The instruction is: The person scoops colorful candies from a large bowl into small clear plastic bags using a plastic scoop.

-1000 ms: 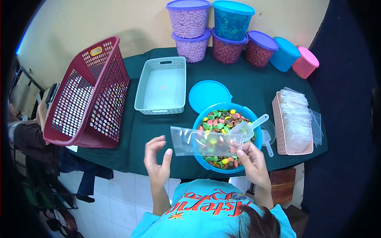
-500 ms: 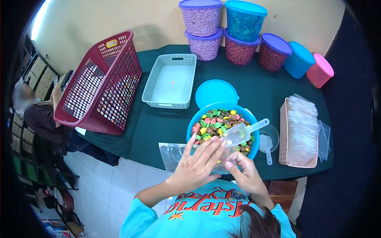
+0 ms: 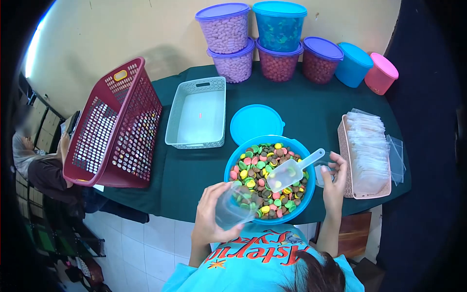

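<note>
My left hand [image 3: 211, 214] is closed around a clear plastic bag [image 3: 236, 207], spread into a round shape over the near left rim of a blue tub [image 3: 308, 194]. Colourful chocolate buttons [image 3: 258, 170] fill this tub. A translucent scoop [image 3: 287, 174] lies on them, its handle over the right rim. To the right of the tub, my right hand [image 3: 335, 182] has its thumb and fingers apart. It is right over a small clear bowl with a smaller scoop [image 3: 319, 175], and partly hides both.
A pink basket [image 3: 346, 146] of clear bags stands at the right. Behind the tub lies a blue lid [image 3: 257, 124]. A grey-green tray [image 3: 197, 114] and a maroon laundry basket [image 3: 116, 131] stand left; lidded tubs [image 3: 279, 63] line the back. Another person [image 3: 46, 175] is at far left.
The bag, flat between both hands before, is now spread into a round shape in my left hand alone. My right hand has let go and moved right to the small bowl.
</note>
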The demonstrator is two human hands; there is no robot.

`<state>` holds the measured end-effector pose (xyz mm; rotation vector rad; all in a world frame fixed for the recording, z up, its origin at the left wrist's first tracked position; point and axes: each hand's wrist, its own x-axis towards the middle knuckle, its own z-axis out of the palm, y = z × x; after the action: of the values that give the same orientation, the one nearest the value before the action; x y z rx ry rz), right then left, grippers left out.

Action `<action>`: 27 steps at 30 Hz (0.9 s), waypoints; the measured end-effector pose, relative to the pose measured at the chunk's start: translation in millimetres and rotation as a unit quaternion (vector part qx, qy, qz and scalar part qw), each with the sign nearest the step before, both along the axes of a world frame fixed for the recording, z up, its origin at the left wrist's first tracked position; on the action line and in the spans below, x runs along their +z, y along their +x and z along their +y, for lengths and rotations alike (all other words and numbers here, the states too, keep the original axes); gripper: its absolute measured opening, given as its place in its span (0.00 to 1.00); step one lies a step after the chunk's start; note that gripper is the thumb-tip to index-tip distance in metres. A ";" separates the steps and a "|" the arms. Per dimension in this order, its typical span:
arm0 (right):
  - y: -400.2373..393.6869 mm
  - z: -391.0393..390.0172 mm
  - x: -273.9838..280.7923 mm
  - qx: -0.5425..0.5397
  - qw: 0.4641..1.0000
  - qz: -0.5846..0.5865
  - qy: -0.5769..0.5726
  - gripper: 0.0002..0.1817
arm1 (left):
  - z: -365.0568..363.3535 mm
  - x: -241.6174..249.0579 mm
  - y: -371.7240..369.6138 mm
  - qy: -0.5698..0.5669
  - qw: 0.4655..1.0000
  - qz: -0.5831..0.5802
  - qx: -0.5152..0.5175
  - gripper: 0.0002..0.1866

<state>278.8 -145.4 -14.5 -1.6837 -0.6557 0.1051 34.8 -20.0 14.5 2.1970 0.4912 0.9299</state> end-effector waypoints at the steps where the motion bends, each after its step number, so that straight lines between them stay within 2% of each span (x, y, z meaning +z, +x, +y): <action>1: 7.8 1.6 -8.0 -0.003 1.000 -0.002 -0.001 0.18 | 1.7 -7.8 0.2 -0.076 0.996 -0.048 -0.012 0.40; 3: 18.8 6.0 -18.4 0.032 0.987 0.156 0.023 0.20 | 5.2 -13.1 -2.9 -0.107 0.993 -0.052 -0.026 0.42; 4: 20.5 8.9 -20.1 0.032 0.987 0.156 0.022 0.20 | 6.5 -14.7 -4.3 -0.138 0.988 -0.054 -0.038 0.43; 6: 23.3 13.5 -21.3 0.096 0.976 0.197 0.019 0.20 | 7.1 -17.3 -4.7 -0.138 0.988 -0.061 -0.041 0.43; 8: 22.5 19.2 -19.7 0.115 0.971 0.212 0.009 0.21 | 6.1 -20.9 -4.7 -0.139 0.987 -0.068 -0.043 0.43; 10: 22.7 24.6 -25.9 0.149 0.966 0.209 0.014 0.21 | 2.1 -25.3 -3.2 -0.193 0.973 -0.114 -0.055 0.46; 12: 19.8 27.3 -26.7 0.138 0.974 0.180 0.010 0.19 | -3.2 -27.9 -1.6 -0.209 0.969 -0.121 -0.053 0.48; 15: 13.5 22.7 -12.1 0.070 0.996 -0.017 -0.048 0.12 | -8.8 -33.9 -3.8 -0.234 0.963 -0.128 -0.048 0.50; 18: 6.9 15.6 11.0 0.133 0.987 -0.076 -0.052 0.11 | -10.1 -38.5 -5.6 -0.250 0.959 -0.129 -0.039 0.52; 24: -20.3 26.7 18.3 0.194 0.974 -0.114 -0.011 0.13 | -1.9 -40.1 -4.9 -0.237 0.964 -0.117 -0.041 0.53; 27: -22.9 28.9 20.6 0.190 0.979 -0.046 -0.065 0.12 | 2.5 -35.2 -4.0 -0.224 0.968 -0.104 -0.034 0.52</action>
<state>255.9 -116.4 6.1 -1.6768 -1.0553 0.3485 30.8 -17.4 -20.7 1.6790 0.4692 0.9000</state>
